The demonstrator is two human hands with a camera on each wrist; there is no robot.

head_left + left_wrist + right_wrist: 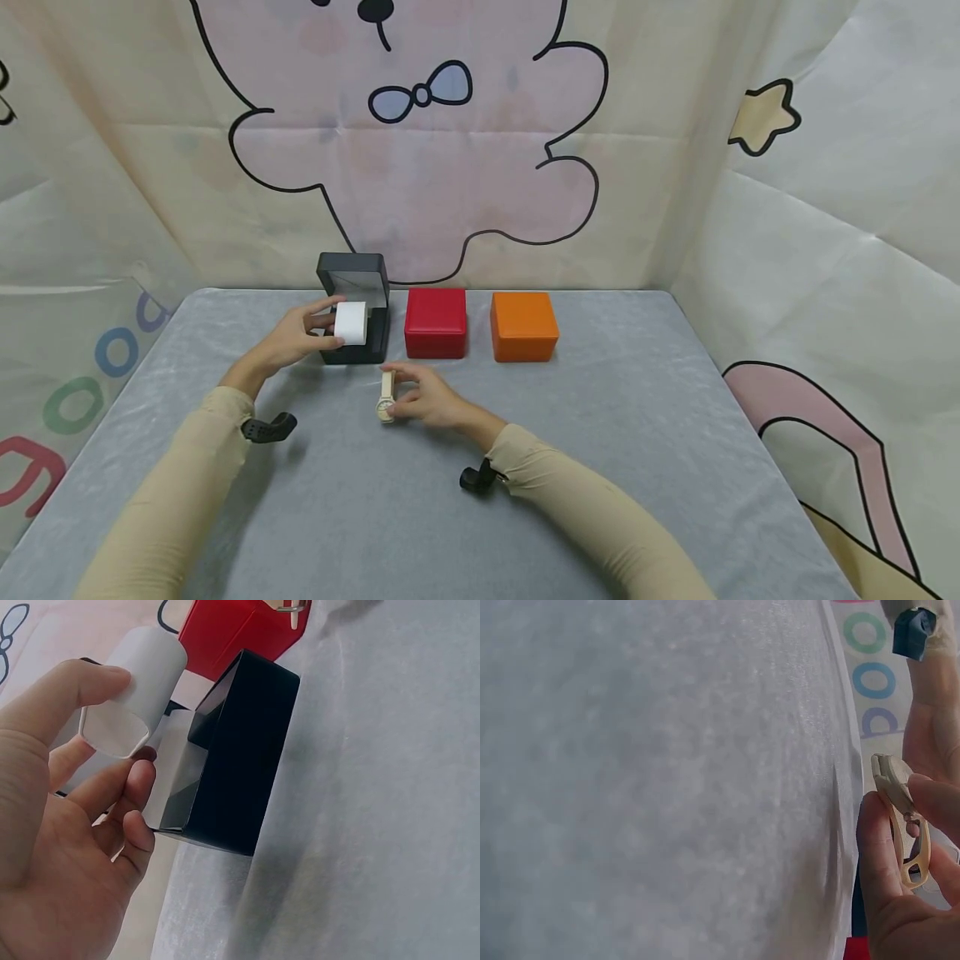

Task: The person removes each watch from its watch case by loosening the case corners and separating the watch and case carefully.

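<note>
My left hand (296,333) pinches a white watch cushion (351,323) between thumb and fingers, over the open black watch box (356,356). In the left wrist view the cushion (135,690) shows as a smooth white roll, above the dark box (244,757). A cream wristwatch (386,400) hangs from my right hand (427,400), in front of the black box, its round dial at the lower end. Seen from the right wrist, thumb and fingers grip the watch (892,780) near its case, and its strap is bent into a loop.
To the right of the black box stand a closed red box (436,323) and a closed orange box (524,327). All three sit near the back edge of the table with a grey cloth (465,533). A printed curtain (660,167) rises behind them.
</note>
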